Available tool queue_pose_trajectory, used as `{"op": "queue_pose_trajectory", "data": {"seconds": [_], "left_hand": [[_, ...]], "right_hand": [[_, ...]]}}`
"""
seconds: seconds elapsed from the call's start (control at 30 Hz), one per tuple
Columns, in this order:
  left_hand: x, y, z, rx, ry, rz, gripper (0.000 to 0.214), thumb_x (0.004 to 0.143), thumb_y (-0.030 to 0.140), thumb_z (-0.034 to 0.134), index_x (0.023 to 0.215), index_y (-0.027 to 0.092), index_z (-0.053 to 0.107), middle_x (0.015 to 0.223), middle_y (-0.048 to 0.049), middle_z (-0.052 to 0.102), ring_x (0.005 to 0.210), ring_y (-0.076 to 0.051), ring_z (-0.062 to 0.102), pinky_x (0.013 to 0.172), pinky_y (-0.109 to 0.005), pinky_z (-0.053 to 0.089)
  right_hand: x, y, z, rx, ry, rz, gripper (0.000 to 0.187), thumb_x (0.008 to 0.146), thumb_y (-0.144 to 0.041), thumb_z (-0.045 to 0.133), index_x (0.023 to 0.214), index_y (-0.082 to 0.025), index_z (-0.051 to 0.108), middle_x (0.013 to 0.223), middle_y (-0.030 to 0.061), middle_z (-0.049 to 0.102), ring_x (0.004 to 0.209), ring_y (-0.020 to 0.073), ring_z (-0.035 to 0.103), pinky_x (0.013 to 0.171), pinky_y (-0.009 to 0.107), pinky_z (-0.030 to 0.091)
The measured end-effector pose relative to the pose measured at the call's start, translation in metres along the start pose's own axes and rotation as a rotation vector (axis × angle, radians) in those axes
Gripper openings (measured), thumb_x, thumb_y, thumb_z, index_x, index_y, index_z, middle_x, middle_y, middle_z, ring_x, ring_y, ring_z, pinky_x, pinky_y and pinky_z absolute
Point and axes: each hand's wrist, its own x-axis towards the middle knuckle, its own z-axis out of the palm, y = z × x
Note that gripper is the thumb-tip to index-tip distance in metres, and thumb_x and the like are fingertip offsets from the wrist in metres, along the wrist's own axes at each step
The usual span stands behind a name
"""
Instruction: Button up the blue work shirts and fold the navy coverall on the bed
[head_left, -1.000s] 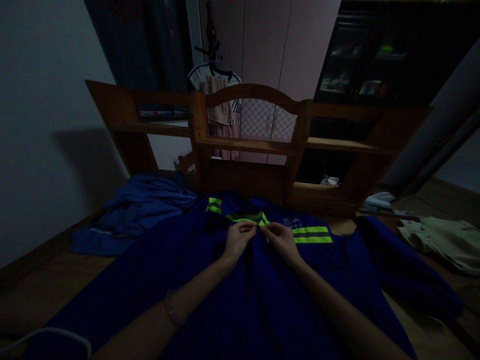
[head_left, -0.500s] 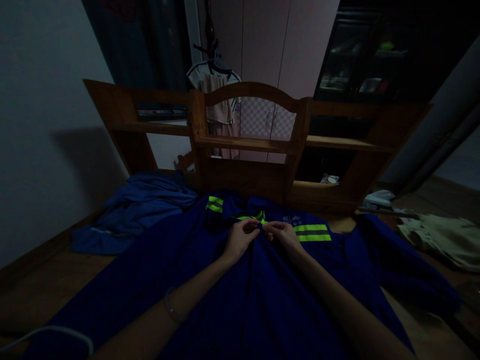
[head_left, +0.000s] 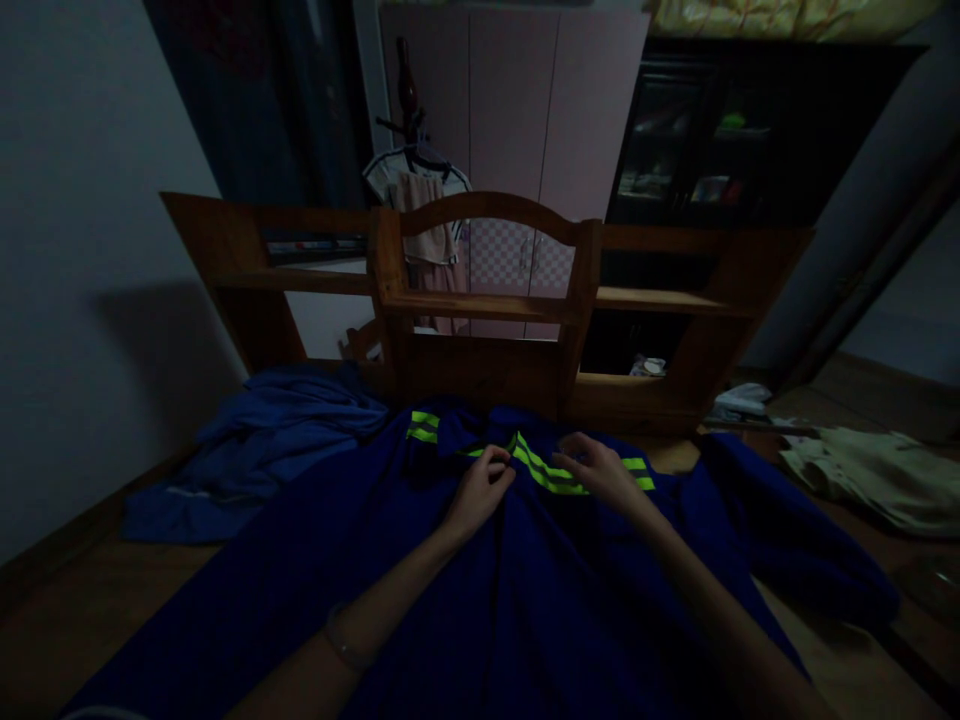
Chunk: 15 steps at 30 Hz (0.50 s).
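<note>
A dark blue work jacket (head_left: pixel 450 620) with yellow-green reflective stripes lies spread out in front of me. My left hand (head_left: pixel 480 487) pinches the jacket's front edge near the chest, thumb and forefinger together. Beside those fingertips, a reflective stripe (head_left: pixel 546 474) rises to a small peak and slants down to the right. Over the right chest hovers my right hand (head_left: pixel 600 472), its fingers loosely bent and apart from the thumb, with nothing visible between them. It covers part of the stripe. A bracelet (head_left: pixel 345 640) circles my left forearm.
Crumpled blue cloth (head_left: pixel 262 440) lies at the left by the wall. A wooden headboard with shelves (head_left: pixel 480 307) stands just beyond the jacket. Pale folded cloth (head_left: pixel 877 475) is at the right. Behind are a pink wardrobe (head_left: pixel 510 110) and hanging clothes (head_left: pixel 420 190).
My right hand has let go of the front edge and moved right, uncovering more of the stripe. The left hand keeps its pinch. The view has tilted up slightly.
</note>
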Motion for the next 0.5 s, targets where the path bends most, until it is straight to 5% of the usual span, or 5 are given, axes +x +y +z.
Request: {"op": "queue_pose_trajectory", "data": {"seconds": [0.1, 0.2, 0.33, 0.5], "left_hand": [[0.000, 0.002, 0.001, -0.061, -0.034, -0.003, 0.020, 0.083, 0.033, 0.055, 0.098, 0.021, 0.050, 0.079, 0.0009, 0.065, 0.063, -0.012, 0.061, 0.057, -0.020, 0.044], [-0.001, 0.006, 0.000, -0.072, -0.028, -0.012, 0.023, 0.081, 0.032, 0.059, 0.098, 0.021, 0.050, 0.087, -0.0006, 0.064, 0.075, -0.015, 0.064, 0.067, -0.024, 0.048], [-0.002, 0.012, -0.001, -0.061, 0.015, -0.032, 0.026, 0.077, 0.029, 0.064, 0.098, 0.021, 0.052, 0.093, -0.0029, 0.064, 0.089, -0.019, 0.064, 0.077, -0.029, 0.049], [-0.003, 0.014, -0.002, -0.033, 0.035, -0.004, 0.024, 0.076, 0.027, 0.065, 0.096, 0.021, 0.054, 0.098, -0.0037, 0.064, 0.100, -0.022, 0.062, 0.084, -0.032, 0.048]], "right_hand": [[-0.033, 0.002, -0.045, -0.836, 0.172, -0.006, 0.052, 0.079, -0.042, 0.062, 0.122, -0.015, 0.055, 0.112, 0.0189, 0.059, 0.089, 0.0300, 0.064, 0.069, 0.036, 0.047], [-0.086, 0.019, -0.076, -1.259, 0.133, 0.138, 0.055, 0.088, -0.044, 0.048, 0.131, -0.010, 0.046, 0.114, 0.0220, 0.057, 0.079, 0.0317, 0.066, 0.062, 0.040, 0.049], [-0.169, 0.057, -0.102, -1.402, 0.174, 0.178, 0.050, 0.088, -0.039, 0.044, 0.125, -0.007, 0.051, 0.117, 0.0264, 0.055, 0.070, 0.0331, 0.066, 0.056, 0.043, 0.049], [-0.222, 0.080, -0.113, -1.220, 0.150, -0.139, 0.037, 0.081, -0.023, 0.046, 0.115, -0.024, 0.060, 0.113, 0.0136, 0.063, 0.091, 0.0307, 0.065, 0.071, 0.039, 0.052]]}}
